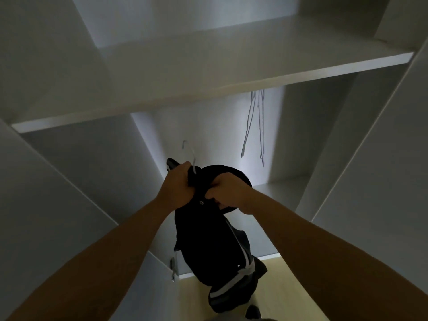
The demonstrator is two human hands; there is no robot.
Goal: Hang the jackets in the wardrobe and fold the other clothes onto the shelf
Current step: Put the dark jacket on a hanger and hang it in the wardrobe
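A black jacket (pixel 208 239) with white stripes near its hem hangs down in front of the open white wardrobe (pixel 359 158). It sits on a thin white hanger (pixel 190 154) whose hook sticks up above my hands. My left hand (pixel 178 184) grips the jacket's collar at the hanger's neck. My right hand (pixel 228 193) pinches the dark fabric at the front, near a small metal snap. Both hands are held inside the lower compartment, below the wide shelf (pixel 208 72).
Two bare wire hangers (pixel 254 126) hang under the shelf at the right. White side panels stand left (pixel 58 181) and right. The wardrobe's base board (pixel 275 191) lies behind the jacket, with pale wooden floor (pixel 287 286) below it.
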